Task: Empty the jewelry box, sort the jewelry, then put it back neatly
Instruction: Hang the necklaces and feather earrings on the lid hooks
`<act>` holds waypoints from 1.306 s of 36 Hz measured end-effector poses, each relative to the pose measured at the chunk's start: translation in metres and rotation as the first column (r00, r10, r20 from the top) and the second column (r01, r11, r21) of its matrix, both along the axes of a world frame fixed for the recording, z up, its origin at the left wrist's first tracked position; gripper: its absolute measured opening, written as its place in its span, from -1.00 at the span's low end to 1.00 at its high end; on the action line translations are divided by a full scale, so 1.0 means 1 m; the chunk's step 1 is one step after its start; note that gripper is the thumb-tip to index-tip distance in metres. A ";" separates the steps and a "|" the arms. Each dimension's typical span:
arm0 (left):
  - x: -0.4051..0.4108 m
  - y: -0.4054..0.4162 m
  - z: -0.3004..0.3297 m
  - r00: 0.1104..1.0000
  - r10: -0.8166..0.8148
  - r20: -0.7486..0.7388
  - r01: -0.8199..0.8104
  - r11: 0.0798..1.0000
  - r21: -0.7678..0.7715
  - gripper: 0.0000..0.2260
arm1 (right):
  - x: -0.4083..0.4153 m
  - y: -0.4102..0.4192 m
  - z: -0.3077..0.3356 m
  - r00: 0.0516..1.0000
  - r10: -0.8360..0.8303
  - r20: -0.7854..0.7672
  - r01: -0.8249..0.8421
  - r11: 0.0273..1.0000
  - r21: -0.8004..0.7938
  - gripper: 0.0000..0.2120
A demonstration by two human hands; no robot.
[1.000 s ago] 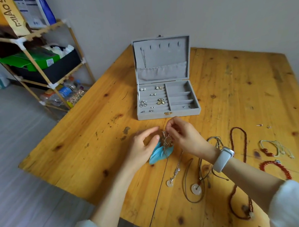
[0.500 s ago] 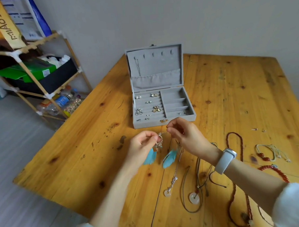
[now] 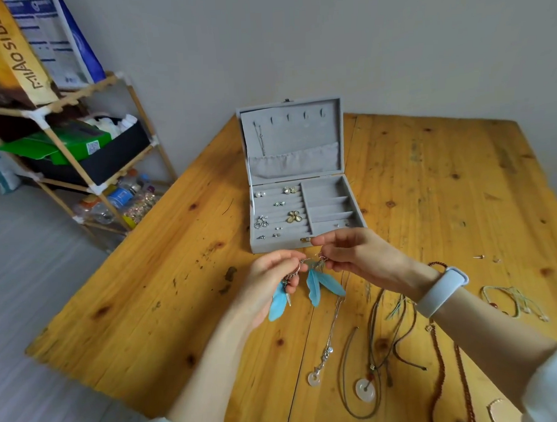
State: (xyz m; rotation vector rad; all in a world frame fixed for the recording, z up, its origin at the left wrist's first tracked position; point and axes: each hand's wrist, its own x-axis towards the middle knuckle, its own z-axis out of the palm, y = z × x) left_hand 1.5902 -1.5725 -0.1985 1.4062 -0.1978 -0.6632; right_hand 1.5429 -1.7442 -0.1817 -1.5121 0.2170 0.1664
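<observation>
Above the desk (image 3: 165, 279), just before the open jewelry box (image 3: 306, 216), both hands, left (image 3: 271, 284) and right (image 3: 362, 258), pinch one feather earring (image 3: 321, 282) each, whose chains may tangle if pulled carelessly.

The tiny pieces on the ring rolls of the jewelry box (image 3: 302, 206) are too small to identify beyond studs and a flower shape. The hooks of the blue feather earrings (image 3: 318, 284) are hidden inside the pinching fingertips (image 3: 300, 262). The red bead necklace (image 3: 442, 379) and the bottom-right sleeve (image 3: 553, 387) are cut off by the frame edge.
</observation>
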 end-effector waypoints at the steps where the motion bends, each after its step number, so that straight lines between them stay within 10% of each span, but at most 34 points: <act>1: 0.000 0.001 -0.001 0.999 -0.029 0.038 0.028 0.999 0.026 -0.88 | 0.000 0.000 0.000 1.000 0.001 0.001 -0.001 1.000 0.011 -0.79; 10: 0.000 -0.001 0.001 0.950 -0.067 0.304 -0.001 0.975 0.220 -0.91 | -0.002 0.004 0.003 0.992 0.085 0.093 -0.052 0.948 -0.313 -0.71; 27: 0.031 -0.001 0.019 0.967 0.210 0.141 -0.214 0.977 0.014 -0.80 | 0.020 0.003 0.024 0.971 0.208 0.118 -0.008 0.520 -0.854 -0.69; 36: 0.077 -0.015 0.062 0.970 0.228 0.087 -0.232 0.972 0.044 -0.73 | 0.055 -0.010 0.067 0.965 0.190 0.178 0.065 0.485 -0.872 -0.76; 47: 0.149 -0.047 0.078 0.876 0.153 0.458 -0.286 0.928 0.237 -0.80 | 0.124 -0.037 0.107 0.871 -0.018 0.491 0.429 0.517 -0.741 -0.87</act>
